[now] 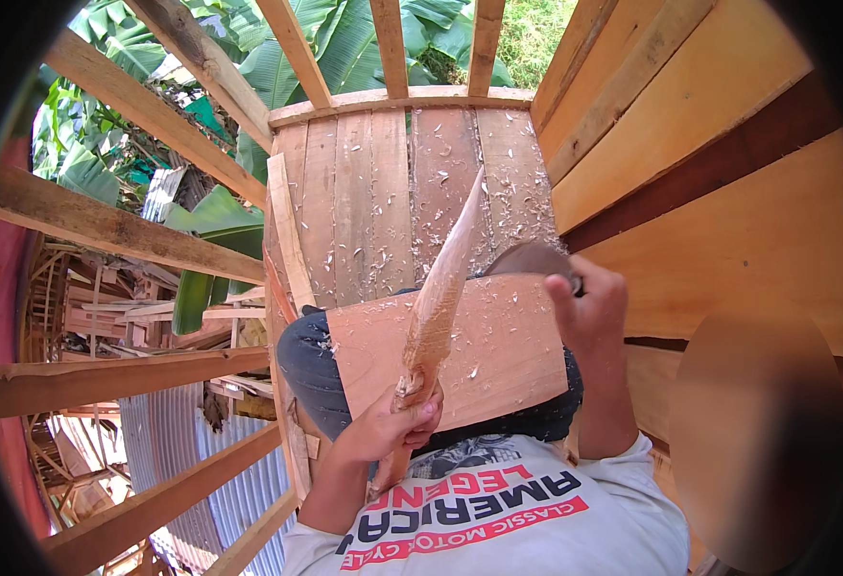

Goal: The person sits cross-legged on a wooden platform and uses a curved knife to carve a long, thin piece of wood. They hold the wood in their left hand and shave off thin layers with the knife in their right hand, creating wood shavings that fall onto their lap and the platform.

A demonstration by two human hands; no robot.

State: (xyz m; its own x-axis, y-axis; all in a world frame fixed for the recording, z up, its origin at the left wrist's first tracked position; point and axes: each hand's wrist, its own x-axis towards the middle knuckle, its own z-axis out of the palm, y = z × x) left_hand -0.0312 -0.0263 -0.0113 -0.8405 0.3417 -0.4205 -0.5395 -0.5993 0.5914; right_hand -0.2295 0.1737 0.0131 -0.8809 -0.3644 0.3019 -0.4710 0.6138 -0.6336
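Observation:
My left hand is closed round the lower part of a long carved piece of wood. It tapers to a pale, sharp point that reaches up and away from me; the lower part is rougher and browner. In my right hand, also closed, is a broad-bladed knife whose dark, rounded blade lies to the right of the carved wood, apart from it. The fist hides its handle. Across my lap rests a flat wooden board, under the carved wood, with a few shavings on it.
Pale shavings litter the plank floor ahead. Wooden rails run along the left and front, with banana leaves beyond. Plywood panels wall the right side. A loose wooden strip lies at the floor's left edge.

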